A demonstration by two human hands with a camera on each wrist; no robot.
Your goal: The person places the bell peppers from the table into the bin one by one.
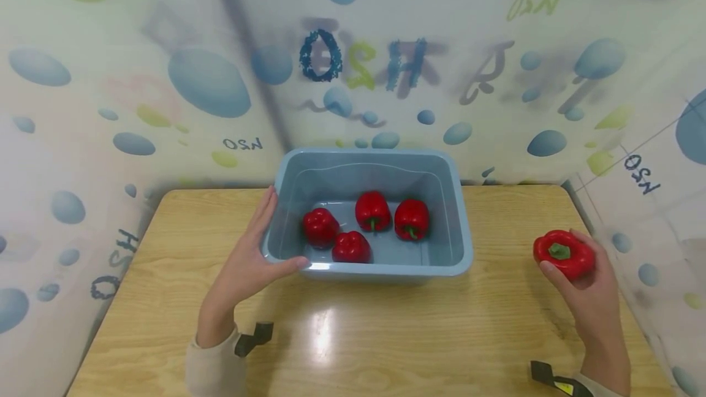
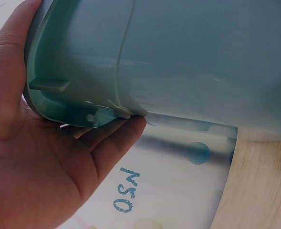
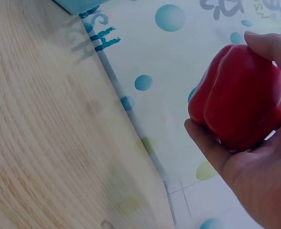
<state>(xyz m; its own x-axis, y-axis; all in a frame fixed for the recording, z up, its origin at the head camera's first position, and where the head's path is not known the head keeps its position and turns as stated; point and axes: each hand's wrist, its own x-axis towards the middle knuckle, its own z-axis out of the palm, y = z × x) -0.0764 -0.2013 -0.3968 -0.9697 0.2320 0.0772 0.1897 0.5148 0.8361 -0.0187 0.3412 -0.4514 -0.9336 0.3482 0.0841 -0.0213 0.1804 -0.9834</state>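
Observation:
A light blue plastic bin [image 1: 375, 269] sits on the wooden table with several red bell peppers [image 1: 372, 210] inside, a few green stems showing. My left hand [image 1: 250, 259] grips the bin's near left corner, thumb along the front rim and fingers against the left side. The left wrist view shows fingertips [image 2: 130, 136] touching the bin's outer wall [image 2: 178, 62]. To the right of the bin, my right hand [image 1: 598, 287] holds another red bell pepper [image 1: 576, 256] above the table, its green stem facing up toward the head camera. Thumb and fingers span this pepper [image 3: 240, 100].
The wooden table [image 1: 386, 336] reaches the patterned wall [image 1: 386, 109] behind the bin. More patterned covering [image 1: 662, 231] borders the table on the right, close to the right hand. Dark straps circle both sleeves.

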